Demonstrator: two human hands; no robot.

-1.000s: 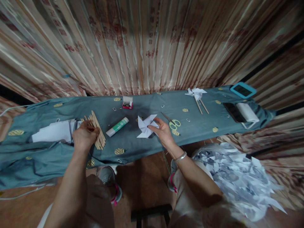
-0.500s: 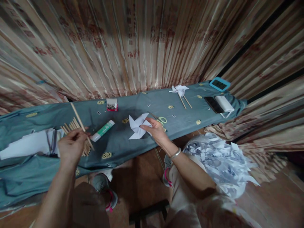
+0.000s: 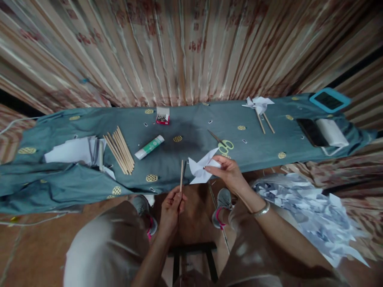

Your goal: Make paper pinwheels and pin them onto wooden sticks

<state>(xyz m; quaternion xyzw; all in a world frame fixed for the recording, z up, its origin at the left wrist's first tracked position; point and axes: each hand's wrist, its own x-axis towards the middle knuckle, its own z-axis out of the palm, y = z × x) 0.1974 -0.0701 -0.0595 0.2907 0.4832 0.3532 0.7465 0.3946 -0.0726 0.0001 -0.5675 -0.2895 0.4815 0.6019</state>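
Closed around the lower part of a thin wooden stick (image 3: 182, 173), my left hand (image 3: 171, 209) holds it upright at the table's front edge. My right hand (image 3: 226, 172) pinches a white paper pinwheel (image 3: 200, 169) at its right side, thumb near the centre. The stick's tip is just left of the pinwheel, apart from it. Beyond my right hand lie scissors (image 3: 225, 146) with yellow-green handles. A row of wooden sticks (image 3: 119, 150) rests on the cloth to the left, beside a green and white glue stick (image 3: 149, 147).
A small red box of metal pins (image 3: 163, 116) stands at the back. Stacked white paper (image 3: 73, 150) lies far left. Finished pinwheels (image 3: 259, 105) on sticks, a phone (image 3: 311, 131) and a blue-framed device (image 3: 330, 99) are on the right. A bag of paper pieces (image 3: 311, 211) sits on the floor.
My left hand has lifted one stick from the row and carried it right, close to the pinwheel. My right hand has brought the pinwheel nearer the table's front edge. The view has shifted left.
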